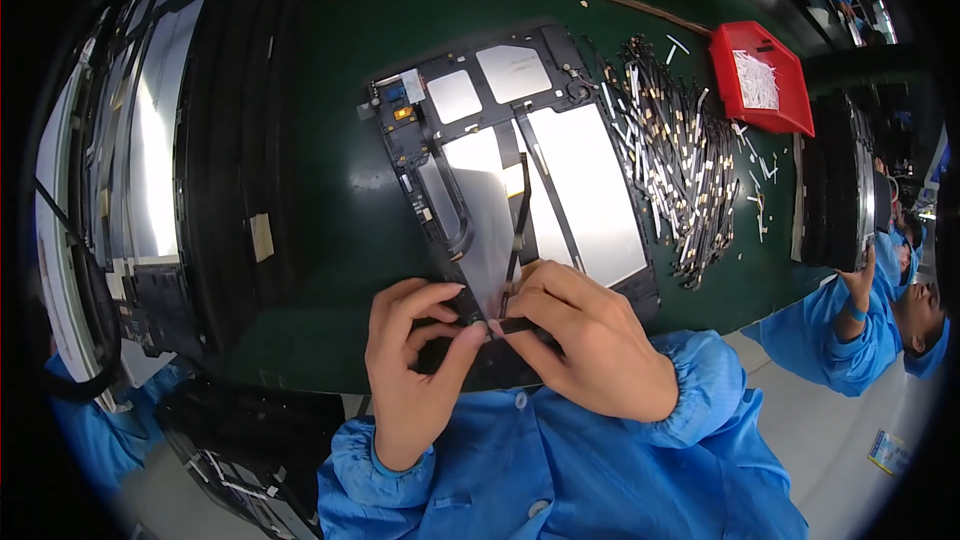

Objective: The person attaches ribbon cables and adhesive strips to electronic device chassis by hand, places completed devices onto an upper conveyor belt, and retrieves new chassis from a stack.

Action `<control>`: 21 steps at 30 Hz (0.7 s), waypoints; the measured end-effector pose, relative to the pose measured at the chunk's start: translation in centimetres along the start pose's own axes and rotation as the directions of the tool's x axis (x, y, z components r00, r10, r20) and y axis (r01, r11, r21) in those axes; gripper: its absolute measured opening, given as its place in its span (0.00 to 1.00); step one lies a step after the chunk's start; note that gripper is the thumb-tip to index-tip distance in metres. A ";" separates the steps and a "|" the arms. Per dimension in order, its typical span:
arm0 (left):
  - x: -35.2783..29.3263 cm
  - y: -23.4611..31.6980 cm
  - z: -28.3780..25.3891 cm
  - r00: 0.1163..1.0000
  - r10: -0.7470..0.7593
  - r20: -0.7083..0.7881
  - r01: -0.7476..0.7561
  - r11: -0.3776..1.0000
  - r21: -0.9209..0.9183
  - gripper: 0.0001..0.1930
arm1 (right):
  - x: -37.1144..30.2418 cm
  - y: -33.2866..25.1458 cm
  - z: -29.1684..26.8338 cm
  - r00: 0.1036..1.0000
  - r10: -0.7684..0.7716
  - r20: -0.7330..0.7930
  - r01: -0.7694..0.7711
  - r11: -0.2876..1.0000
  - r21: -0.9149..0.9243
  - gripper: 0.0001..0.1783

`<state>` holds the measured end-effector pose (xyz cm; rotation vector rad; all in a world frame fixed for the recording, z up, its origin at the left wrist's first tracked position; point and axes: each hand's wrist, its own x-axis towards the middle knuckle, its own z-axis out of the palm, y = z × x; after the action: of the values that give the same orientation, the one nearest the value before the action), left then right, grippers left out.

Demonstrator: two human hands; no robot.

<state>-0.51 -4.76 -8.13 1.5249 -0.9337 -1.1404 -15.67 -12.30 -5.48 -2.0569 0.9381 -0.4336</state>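
A flat black device chassis (553, 95) with bright silver plates lies tilted on the green table in front of me. Along its middle runs a thin black flat cable (521, 215), its lower end reaching my right hand (598, 340). The thumb and fingers of that hand are closed in a pinch on the cable end, near the chassis's lower edge. Just left of it, my left hand (420, 350) bends its fingers over the chassis's lower left corner, thumb tip close to the right fingertips. What lies between the left fingers is too small to make out.
A pile of black and white strips (680, 160) lies right of the chassis. Behind it stands a red bin (790, 95) with white slips. Stacked black panels (215, 140) rise at the left, more panels (835, 180) at the right. Blue-clad people (850, 325) work nearby.
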 end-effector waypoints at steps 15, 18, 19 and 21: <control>-0.5 -1.2 -0.1 0.997 0.057 -0.048 -0.059 0.997 -0.039 0.18 | 0.6 -0.8 -0.5 0.993 0.057 0.100 -0.052 0.997 -0.052 0.12; -0.7 -1.2 0.2 0.991 0.122 -0.054 -0.121 0.992 0.015 0.18 | 0.5 -0.9 -0.3 0.995 0.054 0.088 -0.049 0.997 -0.055 0.12; -0.7 -1.1 0.3 0.991 0.123 -0.052 -0.122 0.992 0.015 0.18 | 0.4 -0.8 -0.2 0.995 0.054 0.086 -0.050 0.997 -0.056 0.12; -0.7 -0.9 0.5 0.987 0.146 -0.059 -0.139 0.984 0.108 0.18 | 0.3 -0.7 -0.1 0.997 0.043 0.070 -0.040 0.998 -0.051 0.12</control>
<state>-1.14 -3.97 -8.87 1.5430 -1.0529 -0.9454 -15.18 -12.35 -4.83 -2.0798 0.9556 -0.3158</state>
